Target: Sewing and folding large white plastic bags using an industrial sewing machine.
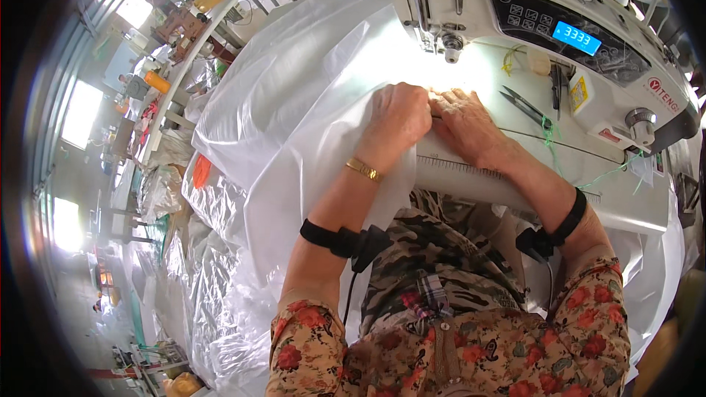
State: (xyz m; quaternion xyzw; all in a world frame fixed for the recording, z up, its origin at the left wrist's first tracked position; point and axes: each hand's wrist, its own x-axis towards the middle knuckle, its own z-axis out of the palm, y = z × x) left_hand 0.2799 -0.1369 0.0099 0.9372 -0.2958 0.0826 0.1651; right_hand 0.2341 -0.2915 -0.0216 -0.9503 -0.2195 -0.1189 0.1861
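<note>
A large sheet of thin white fabric (pixel 294 81) spreads over the left of the sewing machine (pixel 456 11) table and hangs down past my left arm. My left hand (pixel 401 114) is closed on the fabric's edge, just in front of the needle area, with its fingertips mostly hidden. Right beside it, my right hand (pixel 465 123) lies palm down with its fingers stretched toward the needle. Its thumb side is close to the left hand. Bright lamp light washes out the cloth around the fingertips. The presser foot and needle do not show clearly there.
Black thread snips (pixel 526 108) lie on the machine bed (pixel 507 73), right of my hands, near green thread (pixel 550 140). A ruler strip (pixel 456 165) runs along the table's front. Crumpled shiny sheeting (pixel 213 279) piles up at the left, below a cluttered bench (pixel 180 77).
</note>
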